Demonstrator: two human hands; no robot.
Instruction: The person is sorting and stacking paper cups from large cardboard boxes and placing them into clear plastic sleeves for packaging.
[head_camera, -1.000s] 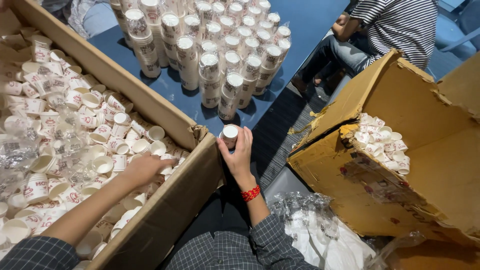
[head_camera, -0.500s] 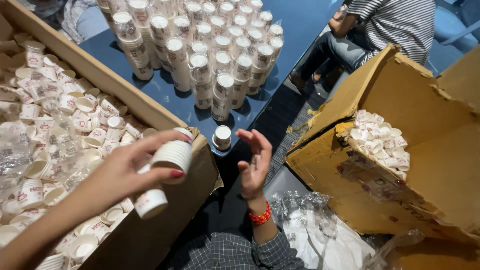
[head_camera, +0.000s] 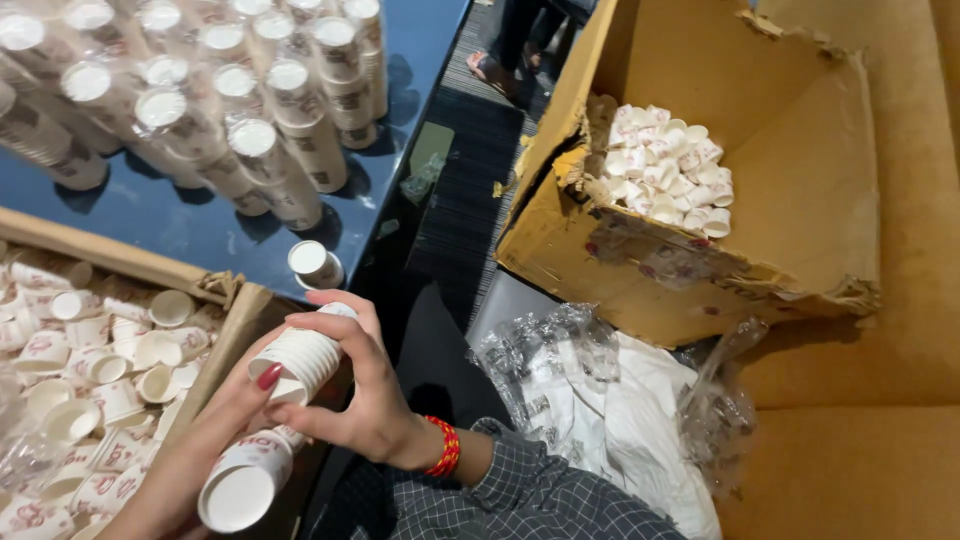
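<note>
While your right hand (head_camera: 365, 385) wraps around the stack of paper cups (head_camera: 265, 420), your left hand (head_camera: 215, 440) grips its lower end, beside the cardboard box (head_camera: 225, 335).

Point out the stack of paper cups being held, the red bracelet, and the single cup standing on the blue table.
stack of paper cups (head_camera: 300, 360), head view, ribbed rims mid-stack.
red bracelet (head_camera: 445, 447), head view, beads on the wrist.
single cup (head_camera: 314, 264), head view, its white upturned base.

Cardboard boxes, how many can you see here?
2. One box at lower left, full of loose paper cups, beside the left hand; one torn box at upper right, with cups piled inside. Others may lie outside the frame.
</note>
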